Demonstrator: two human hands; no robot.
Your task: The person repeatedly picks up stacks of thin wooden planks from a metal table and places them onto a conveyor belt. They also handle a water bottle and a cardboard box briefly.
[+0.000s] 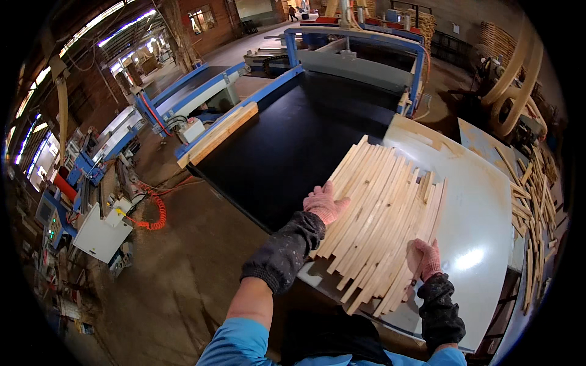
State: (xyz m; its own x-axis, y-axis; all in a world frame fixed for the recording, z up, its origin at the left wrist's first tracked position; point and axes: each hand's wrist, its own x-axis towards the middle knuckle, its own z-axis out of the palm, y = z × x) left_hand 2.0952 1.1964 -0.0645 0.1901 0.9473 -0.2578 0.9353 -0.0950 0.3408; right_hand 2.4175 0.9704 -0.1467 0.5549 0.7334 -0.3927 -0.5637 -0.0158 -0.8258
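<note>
Many pale wooden strips (378, 213) lie side by side in a loose layer in front of me, their ends uneven. My left hand (326, 202), in a pink knitted glove and dark sleeve cover, rests against the left edge of the layer, with its thumb apart from the fingers. At the near right edge, my right hand (427, 259) touches the outer strips, gloved the same way, its fingers stretched forward and the thumb toward the wood. Neither hand is wrapped round a strip. The strips partly cover a smooth pale grey tabletop (470, 213).
A black conveyor belt (293, 122) runs away under a blue machine frame (354, 30). A wooden beam (220, 134) lines its left side. Scrap sticks (534, 207) are heaped at the right. A control panel (52, 219) and red coiled hose (155, 216) stand left.
</note>
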